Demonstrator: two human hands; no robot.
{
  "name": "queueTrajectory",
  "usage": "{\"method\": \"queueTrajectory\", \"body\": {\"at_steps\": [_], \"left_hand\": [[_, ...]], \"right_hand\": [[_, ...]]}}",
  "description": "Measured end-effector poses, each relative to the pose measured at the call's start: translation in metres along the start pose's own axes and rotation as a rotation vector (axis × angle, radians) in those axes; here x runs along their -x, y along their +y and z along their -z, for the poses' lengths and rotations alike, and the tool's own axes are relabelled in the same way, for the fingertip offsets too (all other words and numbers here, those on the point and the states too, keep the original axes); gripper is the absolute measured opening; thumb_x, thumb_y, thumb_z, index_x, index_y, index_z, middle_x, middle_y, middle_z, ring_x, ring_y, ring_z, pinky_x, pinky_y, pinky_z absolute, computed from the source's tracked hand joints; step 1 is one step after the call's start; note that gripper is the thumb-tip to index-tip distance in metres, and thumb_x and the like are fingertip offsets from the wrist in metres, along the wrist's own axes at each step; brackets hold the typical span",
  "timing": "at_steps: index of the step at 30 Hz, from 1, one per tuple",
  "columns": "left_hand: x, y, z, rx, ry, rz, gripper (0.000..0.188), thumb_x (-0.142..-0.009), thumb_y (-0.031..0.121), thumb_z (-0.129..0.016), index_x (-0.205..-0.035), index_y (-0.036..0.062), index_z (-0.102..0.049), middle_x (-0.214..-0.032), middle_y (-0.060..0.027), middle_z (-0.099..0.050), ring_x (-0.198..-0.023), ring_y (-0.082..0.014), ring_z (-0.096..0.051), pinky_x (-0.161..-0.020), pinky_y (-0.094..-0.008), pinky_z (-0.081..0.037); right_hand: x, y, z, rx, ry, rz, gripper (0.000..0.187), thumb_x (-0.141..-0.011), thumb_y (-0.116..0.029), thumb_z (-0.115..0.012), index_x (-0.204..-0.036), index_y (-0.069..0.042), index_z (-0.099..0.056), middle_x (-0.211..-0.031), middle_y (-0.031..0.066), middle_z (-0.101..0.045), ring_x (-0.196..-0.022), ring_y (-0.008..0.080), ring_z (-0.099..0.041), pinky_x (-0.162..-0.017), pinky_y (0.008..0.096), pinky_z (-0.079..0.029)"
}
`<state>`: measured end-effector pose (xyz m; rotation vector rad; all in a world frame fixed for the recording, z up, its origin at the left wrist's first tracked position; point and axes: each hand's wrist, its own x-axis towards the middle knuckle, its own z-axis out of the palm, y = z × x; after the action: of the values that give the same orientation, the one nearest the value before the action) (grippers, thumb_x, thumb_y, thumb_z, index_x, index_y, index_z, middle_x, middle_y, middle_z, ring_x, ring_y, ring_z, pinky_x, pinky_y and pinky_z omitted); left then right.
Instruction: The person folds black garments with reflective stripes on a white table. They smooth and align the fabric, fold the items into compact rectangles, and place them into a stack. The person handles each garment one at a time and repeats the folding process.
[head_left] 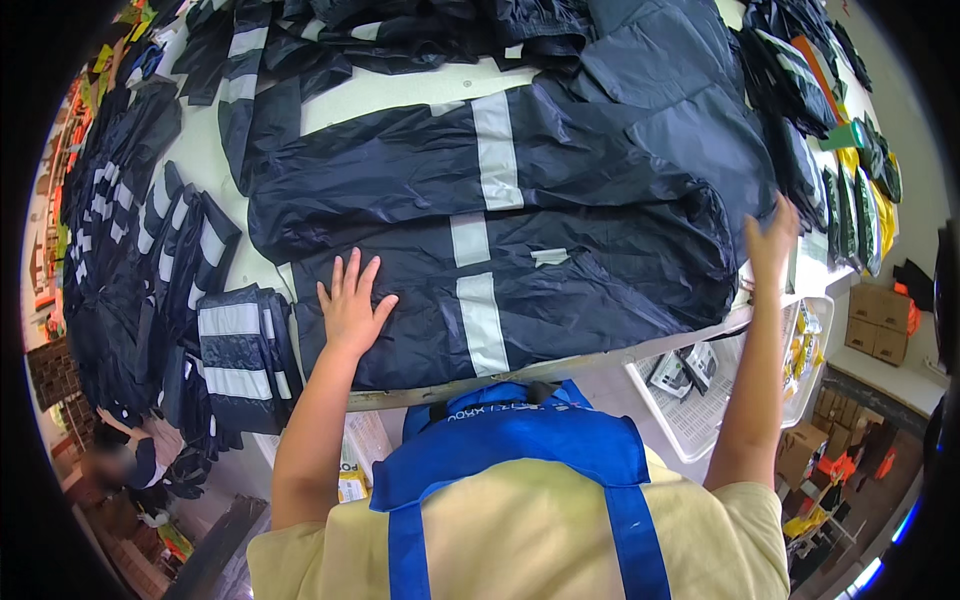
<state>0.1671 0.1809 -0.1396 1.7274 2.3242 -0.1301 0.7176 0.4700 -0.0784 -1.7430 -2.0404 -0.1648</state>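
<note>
Left hand (pixel 350 308) is lying flat on the striped dark garment (pixel 390 200), fingers spread. Right hand (pixel 771 242) is sitting near the garment's right end; cannot tell if gripping.

A pale wall (pixel 912 125) flanks the white table (pixel 398 92) above grey floor (pixel 610 415).

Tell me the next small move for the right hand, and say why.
Probably bring the right hand inward and smooth the right end of the dark garment with pale bands: that end looks bunched and creased, the right hand is just beyond it, and the left hand, spread on the garment's left part, could steady it.
</note>
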Motion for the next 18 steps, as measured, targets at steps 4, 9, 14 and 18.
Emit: {"method": "queueTrajectory", "body": {"at_steps": [4, 9, 14, 18], "left_hand": [[0.002, 0.001, -0.002, 0.034, -0.008, 0.009, 0.065, -0.086, 0.051, -0.058, -0.142, 0.0242, -0.04, -0.155, -0.0054, -0.023, -0.143, -0.0321, -0.018, -0.109, -0.0641, -0.016], [-0.001, -0.007, -0.005, 0.228, 0.02, 0.022, 0.065, -0.085, 0.05, -0.059, -0.139, 0.0199, -0.042, -0.153, -0.0069, -0.027, -0.142, -0.0328, -0.022, -0.111, -0.0606, -0.012], [-0.041, -0.035, -0.002, 1.243, 0.726, 0.905, 0.059, -0.083, 0.025, -0.072, -0.127, -0.0009, -0.042, -0.121, -0.0148, -0.044, -0.085, -0.0182, -0.055, -0.067, -0.0285, -0.048], [-0.074, -0.084, -0.015, 1.23, 0.624, 0.785, 0.032, -0.087, 0.022, -0.069, -0.109, 0.0037, -0.055, -0.119, -0.0115, -0.046, -0.094, -0.0178, -0.05, -0.072, -0.0297, -0.044]], "right_hand": [[0.011, -0.189, -0.019, -0.031, -0.238, 0.59, 0.064, -0.064, -0.017, -0.075, -0.124, -0.023, -0.055, -0.12, 0.0093, -0.055, -0.124, 0.03, -0.045, -0.107, 0.0466, -0.029], [-0.019, -0.148, -0.063, 0.103, -0.578, 0.452, 0.032, -0.068, -0.011, -0.067, -0.099, -0.018, -0.063, -0.094, 0.0034, -0.059, -0.1, 0.0266, -0.056, -0.087, 0.0432, -0.039], [-0.066, -0.213, -0.028, 0.191, -0.888, 0.369, 0.052, -0.069, -0.031, -0.075, -0.119, -0.018, -0.062, -0.109, 0.0139, -0.06, -0.108, 0.0309, -0.056, -0.094, 0.0468, -0.039], [-0.066, -0.272, -0.106, -0.608, -0.321, 0.127, 0.044, -0.089, -0.016, -0.061, -0.132, -0.011, -0.052, -0.119, 0.0166, -0.058, -0.108, 0.0306, -0.056, -0.094, 0.0359, -0.044]]}}
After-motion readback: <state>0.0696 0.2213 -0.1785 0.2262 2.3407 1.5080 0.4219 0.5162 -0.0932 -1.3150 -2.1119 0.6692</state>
